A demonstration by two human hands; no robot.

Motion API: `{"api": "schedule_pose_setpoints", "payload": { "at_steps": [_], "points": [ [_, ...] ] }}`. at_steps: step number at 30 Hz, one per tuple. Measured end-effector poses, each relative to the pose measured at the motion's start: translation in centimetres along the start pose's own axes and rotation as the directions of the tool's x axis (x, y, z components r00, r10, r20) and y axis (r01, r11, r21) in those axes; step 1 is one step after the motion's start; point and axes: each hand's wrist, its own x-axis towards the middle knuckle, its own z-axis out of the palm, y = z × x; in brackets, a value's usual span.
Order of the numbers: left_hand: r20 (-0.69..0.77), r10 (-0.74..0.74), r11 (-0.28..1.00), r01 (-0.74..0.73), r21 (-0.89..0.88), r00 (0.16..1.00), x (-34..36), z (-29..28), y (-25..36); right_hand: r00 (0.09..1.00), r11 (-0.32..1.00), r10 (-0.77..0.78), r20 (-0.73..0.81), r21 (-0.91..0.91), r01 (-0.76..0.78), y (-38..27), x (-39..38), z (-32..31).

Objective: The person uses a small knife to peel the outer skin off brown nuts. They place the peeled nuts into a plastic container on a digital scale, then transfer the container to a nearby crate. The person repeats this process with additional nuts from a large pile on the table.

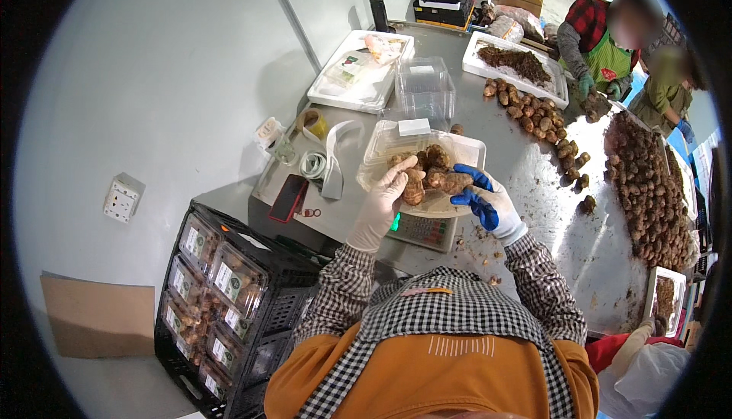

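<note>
While gripping a brown taro corm point(412, 189) in the white-gloved left hand point(387, 199), have the end of a second taro corm point(448, 183) pinched in the blue-and-white-gloved right hand point(496, 204). Holding both over the near part of an open clear plastic clamshell point(379, 152), hands a little apart, each closed on its own corm. Can see further taro corms point(437, 157) just beyond, inside the clamshell; cannot tell how many. Can make out a digital scale point(436, 232) with a lit green display below the hands.

Looking left on the steel table point(564, 221), can find a red smartphone point(289, 199), a roll of white labels point(313, 164) and a roll of yellow tape point(312, 125). Farther up, can see stacked clear plastic boxes point(425, 91) beside a white foam tray point(324, 97).

To the right, can spot a loose spread of taro corms point(537, 118) and, farther over, a large heap of taro corms point(648, 198), with a co-worker in a green apron point(610, 57) at the far side. Down at the left, can see a black plastic crate point(288, 270) holding labelled clear packs point(229, 274).
</note>
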Motion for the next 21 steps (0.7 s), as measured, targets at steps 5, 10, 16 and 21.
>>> {"api": "schedule_pose_setpoints", "payload": {
  "at_steps": [5,10,16,21],
  "points": [
    [-0.192,0.148,0.930,-0.070,0.362,0.970,1.4,-0.7,-1.1,1.000,0.998,-0.003,0.002,0.069,0.003,2.3,-1.2,-0.9],
    [-0.188,0.445,0.440,-0.030,0.898,0.876,4.0,-1.2,-0.9,0.998,0.979,0.064,0.006,0.193,-0.064,4.3,-2.3,-1.9],
    [-0.339,0.508,0.503,0.047,0.863,0.792,2.8,-4.0,1.6,0.996,0.947,0.091,0.021,0.307,-0.093,4.5,-4.0,-2.9],
    [-0.569,0.431,0.839,-0.078,0.539,0.700,0.1,-2.3,3.5,0.998,0.995,0.052,-0.041,0.090,-0.048,5.1,-5.7,-2.8]
  ]
}}
